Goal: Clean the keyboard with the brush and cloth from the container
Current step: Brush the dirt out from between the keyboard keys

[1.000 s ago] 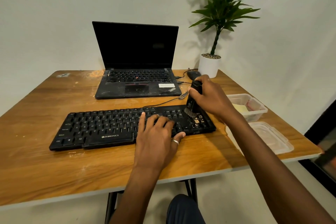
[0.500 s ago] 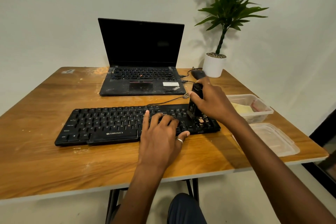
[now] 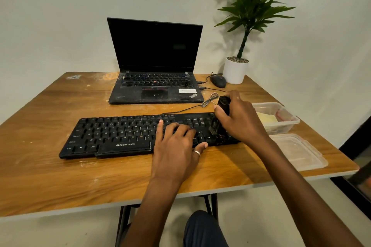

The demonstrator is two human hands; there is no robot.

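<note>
Head view: a black Zebronics keyboard point(image 3: 124, 136) lies across the middle of the wooden surface point(image 3: 60, 176), its long side roughly parallel to the near edge. The left hand point(image 3: 176, 146) rests on the keys right of centre, fingers straight and spread, holding nothing; a ring shows on one finger.

The right hand point(image 3: 241, 122) is over the keyboard's right end, its fingers and thumb curled round a black brush point(image 3: 223, 104). The handle stands nearly upright, its top showing above the thumb. The lower end reaches down to the keys at the right end, but that part is blurred, and whether the bristles touch the keys cannot be told.

Just beyond the right hand, near the right edge of the surface, sits a clear plastic container point(image 3: 281, 118) with a pale yellow cloth point(image 3: 267, 119) inside. Its clear lid point(image 3: 301, 152) lies flat beside it, closer to the near right corner.

At the middle of the far edge an open ThinkPad laptop point(image 3: 156, 70) stands with a dark screen. A thin cable point(image 3: 208, 101) runs from the keyboard's back edge towards it, a bundled loop lying just left of the brush top. A black mouse point(image 3: 218, 81) sits to the laptop's right, close beside a potted plant point(image 3: 235, 70) in a white pot at the far right corner.
</note>
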